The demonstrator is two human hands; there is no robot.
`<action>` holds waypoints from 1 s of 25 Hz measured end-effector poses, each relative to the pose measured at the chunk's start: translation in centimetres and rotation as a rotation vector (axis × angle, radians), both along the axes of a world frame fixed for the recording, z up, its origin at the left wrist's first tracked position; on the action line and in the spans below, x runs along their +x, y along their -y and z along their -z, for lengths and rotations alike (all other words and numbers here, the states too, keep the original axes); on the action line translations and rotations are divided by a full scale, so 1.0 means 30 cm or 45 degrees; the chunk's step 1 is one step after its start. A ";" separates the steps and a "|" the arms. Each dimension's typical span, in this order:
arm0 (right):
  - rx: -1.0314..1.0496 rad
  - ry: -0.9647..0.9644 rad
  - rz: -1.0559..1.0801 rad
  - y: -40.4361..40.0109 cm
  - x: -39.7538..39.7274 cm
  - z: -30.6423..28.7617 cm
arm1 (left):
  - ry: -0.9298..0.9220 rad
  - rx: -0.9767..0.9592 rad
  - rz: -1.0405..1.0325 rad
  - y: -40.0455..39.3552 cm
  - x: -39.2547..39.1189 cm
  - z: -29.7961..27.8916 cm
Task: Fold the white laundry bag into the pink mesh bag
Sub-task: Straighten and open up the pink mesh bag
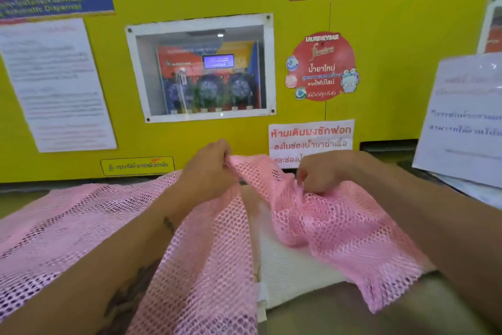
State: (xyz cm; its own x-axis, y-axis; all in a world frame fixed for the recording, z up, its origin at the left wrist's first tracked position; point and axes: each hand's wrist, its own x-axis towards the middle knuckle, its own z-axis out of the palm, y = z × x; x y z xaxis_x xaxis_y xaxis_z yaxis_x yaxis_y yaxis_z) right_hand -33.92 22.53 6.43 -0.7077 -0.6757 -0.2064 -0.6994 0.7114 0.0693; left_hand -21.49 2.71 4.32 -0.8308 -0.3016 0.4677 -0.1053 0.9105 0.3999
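Observation:
The pink mesh bag (87, 223) lies spread over the counter from the left edge to the right of centre. The white laundry bag (285, 261) lies flat under it, showing in the gap between two pink folds and sticking out at the front. My left hand (209, 169) pinches the raised far edge of the pink mesh bag. To its right, my right hand (317, 174) grips a bunched part of the same mesh, close above the white bag. Most of the white bag is hidden under the pink mesh.
A yellow wall panel (380, 63) rises straight behind the counter, with a windowed dispenser unit (201, 68), posters and stickers. A white paper sign (461, 117) leans at the right. A strip of grey-brown counter (339, 313) shows at the front right.

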 end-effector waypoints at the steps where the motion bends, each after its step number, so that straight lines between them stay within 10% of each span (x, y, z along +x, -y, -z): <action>1: -0.163 -0.064 -0.017 -0.002 -0.011 0.006 | 0.055 0.033 0.029 0.005 -0.002 0.004; 7: -1.407 -0.033 -0.011 -0.034 -0.009 -0.080 | 0.156 0.024 0.235 -0.039 -0.043 -0.012; 12: -1.421 0.181 -0.094 -0.074 0.023 -0.115 | 0.158 0.394 0.391 -0.161 -0.129 -0.001; 21: -1.214 -0.243 -0.018 -0.145 -0.092 -0.114 | -1.120 0.041 -0.118 0.086 0.001 -0.368; 25: -1.278 -0.377 -0.054 -0.046 -0.065 -0.134 | -1.198 -0.234 -0.311 0.198 0.172 -0.401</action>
